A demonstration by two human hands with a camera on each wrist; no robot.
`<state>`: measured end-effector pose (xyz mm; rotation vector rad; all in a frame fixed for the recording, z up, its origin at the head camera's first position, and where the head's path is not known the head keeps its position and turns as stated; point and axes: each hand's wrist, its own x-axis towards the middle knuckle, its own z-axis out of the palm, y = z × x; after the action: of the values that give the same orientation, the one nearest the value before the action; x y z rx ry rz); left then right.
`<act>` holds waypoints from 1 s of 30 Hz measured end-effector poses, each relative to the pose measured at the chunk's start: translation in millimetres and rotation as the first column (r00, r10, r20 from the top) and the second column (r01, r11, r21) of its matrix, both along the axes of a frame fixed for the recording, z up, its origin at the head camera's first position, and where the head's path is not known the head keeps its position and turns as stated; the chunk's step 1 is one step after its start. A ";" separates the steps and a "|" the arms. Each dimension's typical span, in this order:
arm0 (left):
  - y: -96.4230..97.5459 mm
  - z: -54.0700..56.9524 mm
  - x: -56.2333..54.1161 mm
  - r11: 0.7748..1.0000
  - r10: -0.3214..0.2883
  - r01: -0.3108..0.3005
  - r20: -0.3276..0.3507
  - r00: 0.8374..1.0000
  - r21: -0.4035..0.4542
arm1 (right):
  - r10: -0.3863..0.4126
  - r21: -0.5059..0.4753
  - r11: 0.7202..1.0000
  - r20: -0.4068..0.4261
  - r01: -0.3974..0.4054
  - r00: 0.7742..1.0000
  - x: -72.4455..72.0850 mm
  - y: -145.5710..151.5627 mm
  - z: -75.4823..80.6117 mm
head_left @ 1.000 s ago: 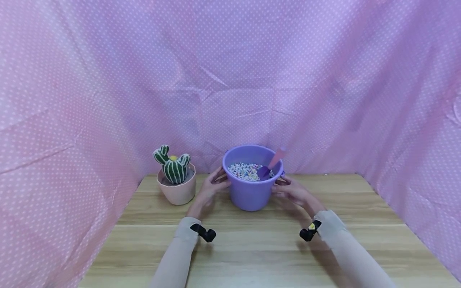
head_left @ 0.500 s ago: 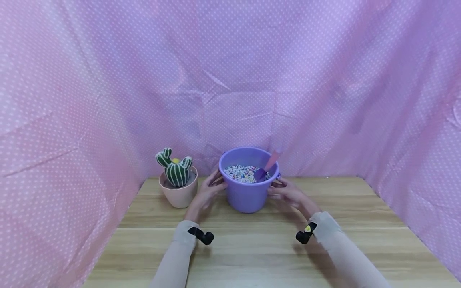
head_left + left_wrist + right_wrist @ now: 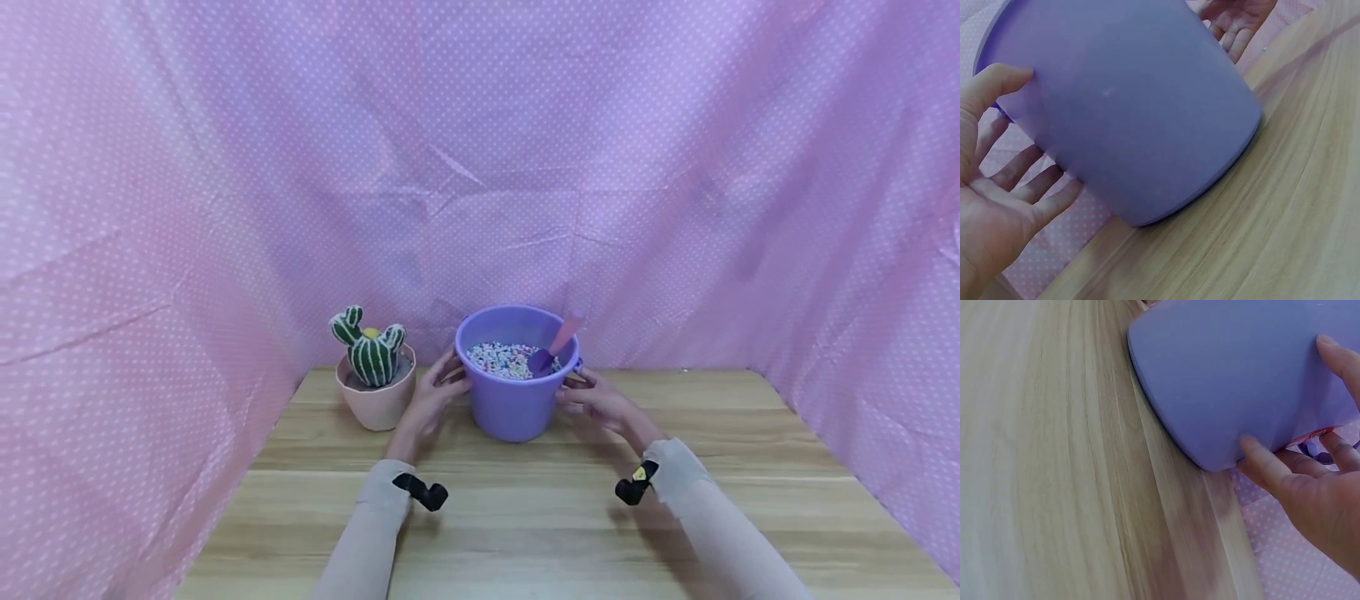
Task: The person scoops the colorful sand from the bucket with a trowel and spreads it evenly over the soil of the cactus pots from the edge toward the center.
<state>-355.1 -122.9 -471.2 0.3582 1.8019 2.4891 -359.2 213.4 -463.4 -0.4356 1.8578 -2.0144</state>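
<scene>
In the head view a purple bucket (image 3: 513,408) stands upright on the table, part filled with small multicoloured bead-like bits (image 3: 501,360). A spoon-like scoop (image 3: 564,332) with a pink handle and purple bowl leans in it toward the right. My left hand (image 3: 438,392) holds the bucket's left side; the left wrist view shows its thumb on the near wall and the other fingers around the side. On the opposite side, my right hand (image 3: 603,402) grips the bucket below the rim. In the right wrist view, its thumb and fingers touch the wall; some fingertips are hidden behind it.
Left of the bucket, close to my left hand, a green cactus (image 3: 373,360) sits in a pale pink pot (image 3: 381,407). The wooden table (image 3: 517,525) reaches back to a pink dotted cloth (image 3: 510,208), which hangs behind and along both sides.
The bucket, with both hands on it, has shifted slightly left, so the gap to the cactus pot is smaller. Over the last half second it has barely moved.
</scene>
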 end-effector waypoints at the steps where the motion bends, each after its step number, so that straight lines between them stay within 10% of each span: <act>1: 0.5 1.3 0.0 1.000 0.012 -0.012 -0.009 1.000 0.013 | 0.000 0.013 1.000 0.000 0.000 1.000 -0.1 0.7 0.6; 12: 5.2 38.7 -1.0 0.991 0.133 -0.128 -0.160 0.978 0.041 | 0.118 0.326 0.940 -0.038 -0.099 0.992 1.0 19.4 29.5; 23: 12.4 37.7 -13.4 0.943 0.102 -0.182 -0.279 0.955 -0.278 | 0.321 0.724 0.679 -0.146 -0.120 0.936 12.1 42.9 119.2; 30: 13.4 35.6 -15.6 0.947 0.120 -0.202 -0.309 0.943 -0.248 | 0.194 0.632 0.762 -0.427 0.138 0.883 12.6 27.2 163.0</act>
<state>-370.7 -109.6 -435.6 0.6076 2.3498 2.3329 -346.6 240.7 -300.4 -0.7811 2.6606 -1.1453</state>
